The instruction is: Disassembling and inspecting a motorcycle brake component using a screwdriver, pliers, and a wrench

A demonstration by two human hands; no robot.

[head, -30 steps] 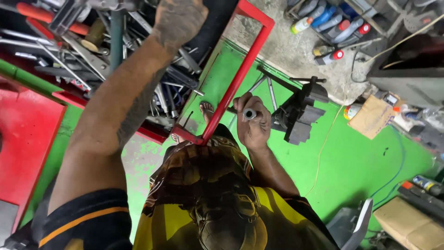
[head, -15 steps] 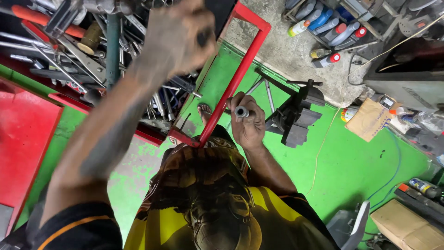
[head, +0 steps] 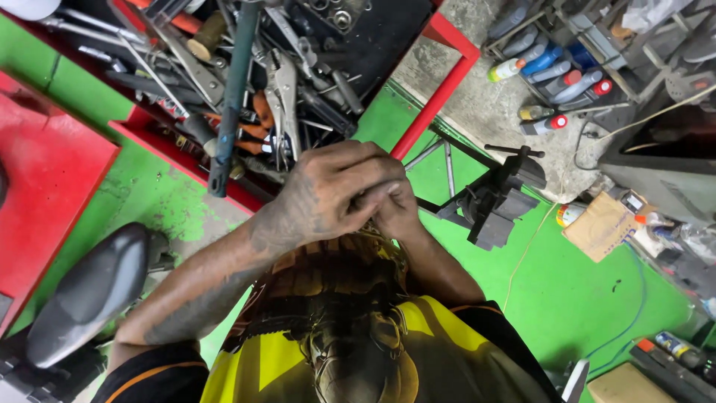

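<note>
Green floor, left hand [head: 335, 190] over right hand [head: 395, 213] — grips touching, part hidden

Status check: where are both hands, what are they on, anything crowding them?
Left hand cupped over right hand, together at chest. Whatever they hold is hidden. Red tool tray close behind; black bench vise beside, apart.

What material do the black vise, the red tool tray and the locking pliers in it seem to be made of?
Vise: probably cast metal, matt black and heavy-looking, with a thin bare screw handle on top.
Tool tray: likely painted sheet steel; glossy red with thin, straight folded edges.
Locking pliers: bare steel, it seems; silver-grey with dull highlights.
Both hands, left hand over right hand, meet below the tray.
</note>
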